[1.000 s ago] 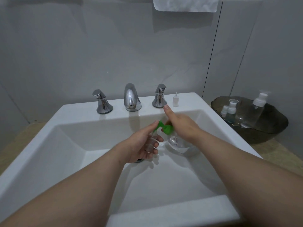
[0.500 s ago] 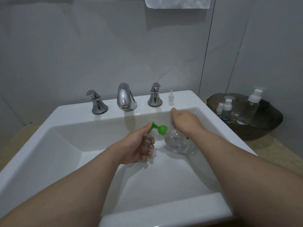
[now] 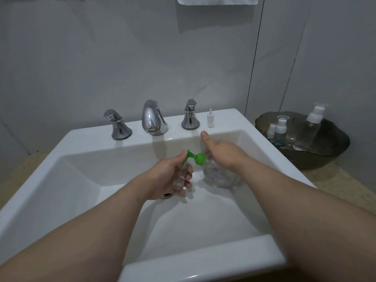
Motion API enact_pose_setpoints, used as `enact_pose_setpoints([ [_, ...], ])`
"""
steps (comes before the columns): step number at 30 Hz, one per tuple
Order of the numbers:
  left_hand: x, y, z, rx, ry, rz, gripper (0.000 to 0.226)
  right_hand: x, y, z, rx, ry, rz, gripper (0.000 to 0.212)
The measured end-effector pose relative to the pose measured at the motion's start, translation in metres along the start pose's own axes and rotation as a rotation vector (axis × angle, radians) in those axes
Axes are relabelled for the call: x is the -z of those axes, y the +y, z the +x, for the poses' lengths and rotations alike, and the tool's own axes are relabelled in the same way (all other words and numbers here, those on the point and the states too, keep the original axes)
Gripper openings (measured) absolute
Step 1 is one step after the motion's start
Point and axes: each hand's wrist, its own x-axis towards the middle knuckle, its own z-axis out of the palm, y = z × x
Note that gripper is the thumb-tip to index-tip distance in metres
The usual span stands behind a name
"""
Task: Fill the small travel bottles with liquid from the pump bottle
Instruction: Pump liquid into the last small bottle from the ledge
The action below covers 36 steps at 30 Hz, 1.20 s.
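Filling was under way over sink point(image 3: 225, 119). Left hand point(image 3: 168, 180) gripped small travel bottle point(image 3: 180, 178) upright at basin centre, its mouth at the green nozzle of pump bottle point(image 3: 213, 171), which stood just at its 3 o'clock. Right hand point(image 3: 225, 152) lay over pump bottle's shoulder, thumb straight toward 12. Its fingers were hidden, so its grip could not be told. Fill level in the held bottle was unreadable behind fingers. Loose white cap point(image 3: 210, 120) stood on ledge at 12 o'clock, so capping was probably left. Three more bottles point(image 3: 280, 129) sat in dark dish point(image 3: 335, 151) at 2 o'clock, contents unclear.
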Motion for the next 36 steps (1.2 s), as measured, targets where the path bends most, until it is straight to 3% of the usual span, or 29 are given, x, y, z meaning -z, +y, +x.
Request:
enact_pose_setpoints([
  [4,-0.002,0.002,-0.002,0.002,0.001,-0.043,0.048,0.001,-0.001,-0.002,-0.038,0.033,0.031,0.107],
  [19,-0.020,-0.005,0.003,0.002,0.055,-0.131,0.049,0.003,-0.002,-0.006,-0.054,0.026,0.034,0.103],
  [29,-0.012,-0.005,0.003,-0.046,0.069,-0.065,0.050,0.003,0.000,-0.001,-0.039,0.022,0.025,0.108],
  [36,-0.004,0.000,-0.003,-0.062,0.052,-0.050,0.049,0.006,0.003,0.004,-0.028,-0.042,0.153,0.100],
])
